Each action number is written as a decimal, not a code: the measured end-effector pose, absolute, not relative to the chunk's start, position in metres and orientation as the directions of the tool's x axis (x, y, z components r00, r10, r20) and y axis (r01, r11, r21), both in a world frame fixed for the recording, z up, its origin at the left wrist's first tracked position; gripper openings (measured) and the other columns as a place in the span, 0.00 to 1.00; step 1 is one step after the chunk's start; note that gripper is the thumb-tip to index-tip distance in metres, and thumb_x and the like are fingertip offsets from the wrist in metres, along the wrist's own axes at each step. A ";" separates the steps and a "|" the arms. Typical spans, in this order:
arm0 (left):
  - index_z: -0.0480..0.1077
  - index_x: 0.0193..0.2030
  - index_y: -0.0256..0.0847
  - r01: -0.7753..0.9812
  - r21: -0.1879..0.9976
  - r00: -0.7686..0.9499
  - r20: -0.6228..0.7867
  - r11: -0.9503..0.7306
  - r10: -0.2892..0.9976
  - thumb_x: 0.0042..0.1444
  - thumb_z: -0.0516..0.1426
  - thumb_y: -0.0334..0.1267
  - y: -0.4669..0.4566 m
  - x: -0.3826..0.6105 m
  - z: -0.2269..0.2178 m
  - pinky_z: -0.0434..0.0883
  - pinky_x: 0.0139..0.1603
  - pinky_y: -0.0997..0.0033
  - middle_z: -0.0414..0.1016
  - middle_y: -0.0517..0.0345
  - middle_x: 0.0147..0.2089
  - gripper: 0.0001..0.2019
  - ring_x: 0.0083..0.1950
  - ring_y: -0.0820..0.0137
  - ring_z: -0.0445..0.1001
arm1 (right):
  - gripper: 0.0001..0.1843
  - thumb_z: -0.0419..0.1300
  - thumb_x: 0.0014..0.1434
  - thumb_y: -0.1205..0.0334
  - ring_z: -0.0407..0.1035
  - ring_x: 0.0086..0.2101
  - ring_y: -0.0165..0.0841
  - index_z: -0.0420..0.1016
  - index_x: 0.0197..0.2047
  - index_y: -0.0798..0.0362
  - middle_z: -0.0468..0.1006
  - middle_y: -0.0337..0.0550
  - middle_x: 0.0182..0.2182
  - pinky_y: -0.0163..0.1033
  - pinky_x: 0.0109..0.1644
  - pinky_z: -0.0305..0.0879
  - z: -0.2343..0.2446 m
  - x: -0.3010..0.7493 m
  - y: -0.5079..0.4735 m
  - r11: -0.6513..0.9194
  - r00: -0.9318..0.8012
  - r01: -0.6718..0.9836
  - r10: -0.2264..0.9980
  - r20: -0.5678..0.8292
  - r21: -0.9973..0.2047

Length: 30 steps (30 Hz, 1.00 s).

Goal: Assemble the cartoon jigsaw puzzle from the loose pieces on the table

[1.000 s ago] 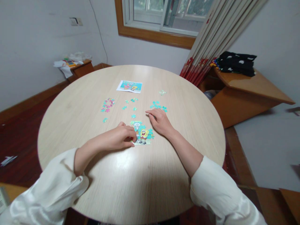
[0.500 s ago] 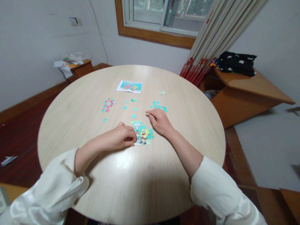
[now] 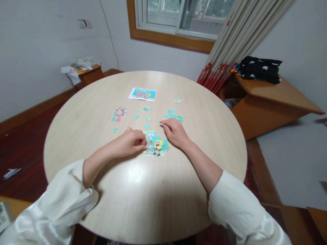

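Your round table of pale wood-grain board (image 3: 153, 204) fills the middle of the room, with a glare spot nearer you than the work. A partly assembled cartoon jigsaw in turquoise, yellow and white (image 3: 158, 144) lies flat near the table's centre, its straight bottom border facing the near edge. Your two hands are well apart. Your left hand (image 3: 133, 141) curls at the jigsaw's left side; you cannot tell from this view whether its fingertips hold a piece. Your right hand (image 3: 175, 132) lies loosely parted, forefinger extended, just on the near side of a cluster of loose turquoise pieces (image 3: 173, 116). Toward the table's left edge lies a ring of pink and turquoise pieces (image 3: 119, 114); toward its far edge, a white-bordered printed picture sheet (image 3: 142, 94). A small group of pale green pieces (image 3: 178, 101) lies to the sheet's right.

Beyond the far edge, your room shows a wood-framed sliding window (image 3: 176, 20) and a cream curtain with a red hem (image 3: 224, 44). Past the right edge, a black cloth with white spots (image 3: 260, 69) lies on a brown wooden cabinet (image 3: 270, 109); past the left edge lies a dark red floor (image 3: 22, 139).
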<state>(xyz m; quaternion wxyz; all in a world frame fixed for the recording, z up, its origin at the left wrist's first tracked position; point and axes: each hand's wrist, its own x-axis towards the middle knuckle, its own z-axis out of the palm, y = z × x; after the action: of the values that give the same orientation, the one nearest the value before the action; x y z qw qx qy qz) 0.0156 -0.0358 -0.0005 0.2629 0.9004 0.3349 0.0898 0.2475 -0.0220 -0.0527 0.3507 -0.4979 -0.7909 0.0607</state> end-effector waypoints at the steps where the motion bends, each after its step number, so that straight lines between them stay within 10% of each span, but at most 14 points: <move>1: 0.66 0.26 0.38 0.554 0.538 0.755 -0.004 -0.635 0.655 0.57 0.55 0.42 -0.036 0.016 -0.001 0.58 0.45 0.63 0.71 0.62 0.28 0.12 0.31 0.71 0.67 | 0.13 0.51 0.63 0.67 0.70 0.42 0.39 0.76 0.44 0.52 0.80 0.47 0.38 0.47 0.49 0.61 -0.052 0.247 -0.022 0.494 -0.259 0.747 0.833 0.489 -0.446; 8: 0.58 0.22 0.40 0.614 0.589 0.643 0.015 -0.526 0.766 0.56 0.54 0.44 -0.030 0.012 -0.005 0.54 0.30 0.71 0.59 0.64 0.21 0.15 0.24 0.74 0.57 | 0.14 0.51 0.62 0.67 0.73 0.41 0.38 0.77 0.44 0.52 0.81 0.48 0.40 0.47 0.49 0.64 -0.050 0.245 -0.025 0.485 -0.287 0.715 0.861 0.420 -0.504; 21: 0.55 0.23 0.41 0.606 0.589 0.689 -0.052 -0.535 0.723 0.53 0.56 0.45 -0.031 0.016 -0.007 0.58 0.39 0.66 0.58 0.66 0.22 0.17 0.26 0.74 0.57 | 0.15 0.51 0.61 0.66 0.74 0.40 0.36 0.78 0.43 0.51 0.82 0.45 0.40 0.44 0.47 0.68 -0.048 0.246 -0.027 0.443 -0.222 0.689 0.882 0.416 -0.573; 30: 0.62 0.24 0.41 0.731 0.652 0.014 0.284 -0.203 0.959 0.54 0.50 0.42 0.011 -0.025 0.000 0.60 0.31 0.69 0.64 0.60 0.23 0.11 0.28 0.70 0.62 | 0.15 0.50 0.59 0.64 0.74 0.36 0.35 0.78 0.39 0.52 0.81 0.43 0.37 0.42 0.44 0.70 -0.051 0.254 -0.022 0.372 -0.024 0.614 0.890 0.455 -0.696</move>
<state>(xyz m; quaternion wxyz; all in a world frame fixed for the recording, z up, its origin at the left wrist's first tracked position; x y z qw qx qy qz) -0.0251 0.0108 -0.0002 0.1635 0.6929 0.6096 0.3487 0.2543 -0.0216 -0.0506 0.4454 -0.5383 -0.6984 0.1552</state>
